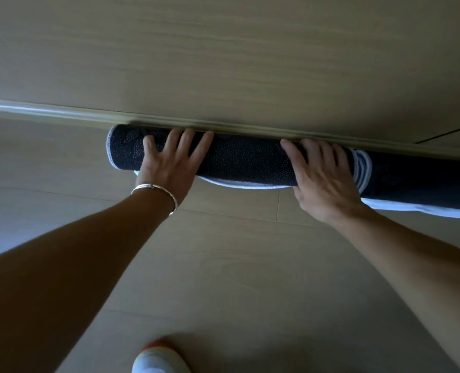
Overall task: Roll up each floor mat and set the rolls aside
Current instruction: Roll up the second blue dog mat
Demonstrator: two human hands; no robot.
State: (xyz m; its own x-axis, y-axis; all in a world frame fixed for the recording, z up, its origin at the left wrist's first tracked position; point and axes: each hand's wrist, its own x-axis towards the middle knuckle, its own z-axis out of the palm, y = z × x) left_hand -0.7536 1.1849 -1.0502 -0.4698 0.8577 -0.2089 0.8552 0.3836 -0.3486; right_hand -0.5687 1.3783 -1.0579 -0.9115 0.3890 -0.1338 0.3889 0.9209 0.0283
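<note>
A rolled floor mat [245, 160], dark with a dotted backing and a white stitched edge, lies on the wooden floor tight against the baseboard. My left hand [169, 162] presses flat on the roll near its left end, fingers spread. On the roll's right part my right hand [323, 179] rests with straight fingers. A second dark roll [417, 181] continues to the right, its spiral end showing beside my right hand.
A wood-grain wall panel [223, 63] rises behind the baseboard [62, 114]. Light wooden floor [223, 265] stretches toward me. The toe of a white and orange shoe [159, 356] shows at the bottom edge. A bracelet [156, 191] circles my left wrist.
</note>
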